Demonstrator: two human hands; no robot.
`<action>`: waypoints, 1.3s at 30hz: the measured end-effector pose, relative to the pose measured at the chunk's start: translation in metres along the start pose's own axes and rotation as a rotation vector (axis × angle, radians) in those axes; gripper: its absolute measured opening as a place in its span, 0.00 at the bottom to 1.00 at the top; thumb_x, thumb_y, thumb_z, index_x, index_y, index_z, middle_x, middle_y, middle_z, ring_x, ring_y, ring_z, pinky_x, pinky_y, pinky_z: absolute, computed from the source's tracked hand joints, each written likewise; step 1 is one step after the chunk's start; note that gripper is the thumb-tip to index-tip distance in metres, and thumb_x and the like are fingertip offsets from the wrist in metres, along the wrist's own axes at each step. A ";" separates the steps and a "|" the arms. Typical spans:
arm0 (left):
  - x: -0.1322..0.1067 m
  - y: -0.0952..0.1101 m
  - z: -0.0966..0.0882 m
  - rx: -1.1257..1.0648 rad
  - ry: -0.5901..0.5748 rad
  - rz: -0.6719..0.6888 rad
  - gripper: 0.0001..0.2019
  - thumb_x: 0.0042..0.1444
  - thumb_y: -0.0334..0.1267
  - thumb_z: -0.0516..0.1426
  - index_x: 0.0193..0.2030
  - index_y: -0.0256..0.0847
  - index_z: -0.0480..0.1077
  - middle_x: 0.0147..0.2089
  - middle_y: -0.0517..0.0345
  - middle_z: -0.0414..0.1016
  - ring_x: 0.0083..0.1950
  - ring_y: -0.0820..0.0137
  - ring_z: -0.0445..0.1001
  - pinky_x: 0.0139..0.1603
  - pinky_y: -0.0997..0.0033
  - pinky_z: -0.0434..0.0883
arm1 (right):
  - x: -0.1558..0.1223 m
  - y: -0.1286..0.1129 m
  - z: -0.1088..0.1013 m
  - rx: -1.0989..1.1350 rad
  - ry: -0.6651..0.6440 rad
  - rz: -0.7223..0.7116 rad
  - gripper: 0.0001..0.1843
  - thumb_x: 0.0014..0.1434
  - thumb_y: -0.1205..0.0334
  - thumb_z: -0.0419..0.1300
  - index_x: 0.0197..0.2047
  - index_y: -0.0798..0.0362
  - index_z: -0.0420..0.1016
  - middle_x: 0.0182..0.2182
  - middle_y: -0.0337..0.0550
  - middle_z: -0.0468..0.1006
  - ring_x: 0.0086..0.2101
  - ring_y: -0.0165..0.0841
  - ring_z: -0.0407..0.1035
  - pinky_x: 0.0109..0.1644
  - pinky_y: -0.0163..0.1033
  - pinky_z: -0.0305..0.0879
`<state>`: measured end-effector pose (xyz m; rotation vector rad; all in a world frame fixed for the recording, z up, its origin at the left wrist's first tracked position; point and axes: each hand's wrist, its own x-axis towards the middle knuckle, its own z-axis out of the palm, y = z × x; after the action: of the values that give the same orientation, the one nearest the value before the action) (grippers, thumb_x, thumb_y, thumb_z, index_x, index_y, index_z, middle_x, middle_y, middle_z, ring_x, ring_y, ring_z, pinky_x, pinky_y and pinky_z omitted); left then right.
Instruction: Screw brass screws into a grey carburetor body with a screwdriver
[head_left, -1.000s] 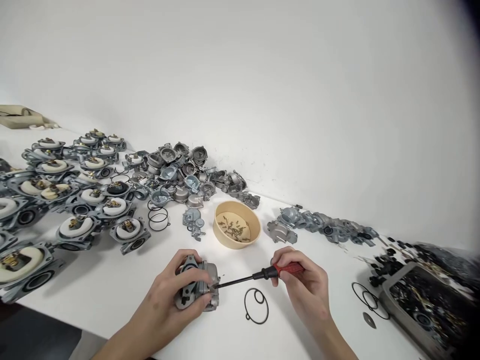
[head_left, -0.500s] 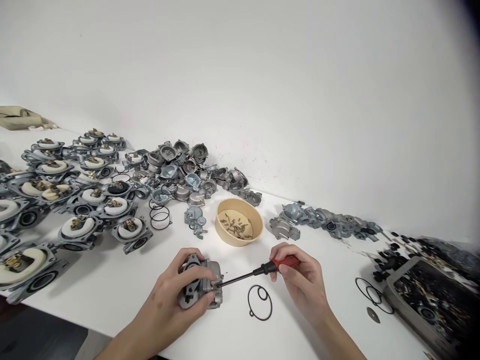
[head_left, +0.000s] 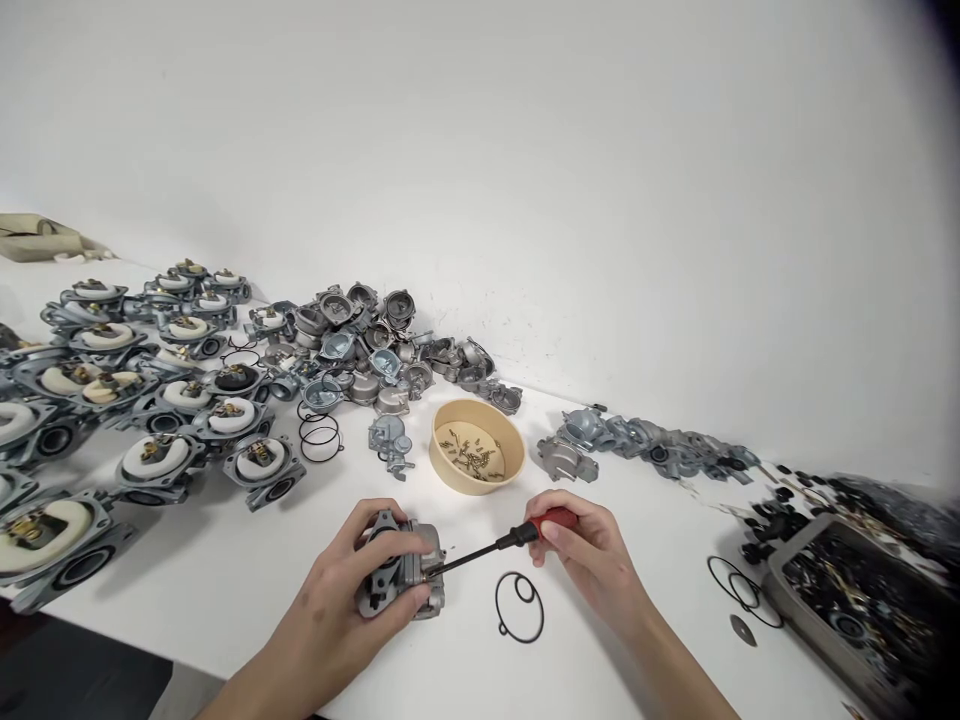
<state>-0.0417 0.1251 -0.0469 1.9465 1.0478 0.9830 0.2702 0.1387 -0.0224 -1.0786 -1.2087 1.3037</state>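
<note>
My left hand (head_left: pixel 341 600) is wrapped round a grey metal carburetor body (head_left: pixel 403 570) resting on the white table (head_left: pixel 225 590). My right hand (head_left: pixel 589 555) pinches the red handle of a small screwdriver (head_left: pixel 517 535). Its black shaft slants down to the left, and the tip sits against a brass screw on the carburetor's right side. A black rubber gasket (head_left: pixel 520 605) with a small inner loop lies flat on the table between my hands.
A tan bowl (head_left: pixel 477 446) of small brass screws stands just beyond my hands. Carburetor bodies with white floats (head_left: pixel 150 400) crowd the left; grey bowl covers (head_left: pixel 375 345) pile at the wall. More castings (head_left: pixel 645 445), loose O-rings (head_left: pixel 739 590) and a parts tray (head_left: pixel 847 590) lie right.
My right hand has turned on the screwdriver handle, covering more of the red grip, and the shaft now slants a little more steeply. The carburetor stays in place.
</note>
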 end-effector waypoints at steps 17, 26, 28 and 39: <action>0.000 0.000 0.000 -0.025 0.000 -0.013 0.13 0.68 0.33 0.59 0.54 0.56 0.74 0.61 0.52 0.64 0.60 0.58 0.76 0.52 0.66 0.77 | 0.001 0.002 0.001 -0.254 0.003 0.147 0.27 0.65 0.40 0.67 0.28 0.57 0.83 0.16 0.40 0.74 0.13 0.27 0.62 0.18 0.34 0.52; -0.001 -0.003 0.000 0.018 0.020 -0.006 0.13 0.67 0.35 0.60 0.54 0.58 0.74 0.60 0.55 0.65 0.58 0.61 0.78 0.54 0.65 0.77 | 0.005 0.010 -0.005 -0.193 -0.019 0.076 0.23 0.60 0.42 0.72 0.35 0.57 0.86 0.17 0.39 0.75 0.17 0.29 0.67 0.23 0.35 0.60; -0.001 -0.003 0.000 0.016 0.014 -0.018 0.13 0.68 0.36 0.59 0.55 0.58 0.74 0.61 0.55 0.65 0.59 0.60 0.78 0.53 0.66 0.77 | 0.005 0.011 -0.007 -0.147 -0.067 0.031 0.19 0.60 0.45 0.74 0.37 0.55 0.86 0.21 0.39 0.76 0.20 0.29 0.69 0.27 0.35 0.63; 0.000 -0.001 -0.002 0.010 -0.003 -0.019 0.13 0.68 0.35 0.59 0.55 0.56 0.74 0.61 0.54 0.65 0.59 0.62 0.77 0.56 0.67 0.75 | 0.002 0.005 -0.002 -0.313 -0.158 0.204 0.29 0.70 0.36 0.59 0.37 0.54 0.83 0.13 0.38 0.72 0.12 0.28 0.61 0.20 0.35 0.51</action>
<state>-0.0436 0.1263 -0.0472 1.9422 1.0699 0.9663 0.2713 0.1406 -0.0272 -1.3719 -1.4869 1.4057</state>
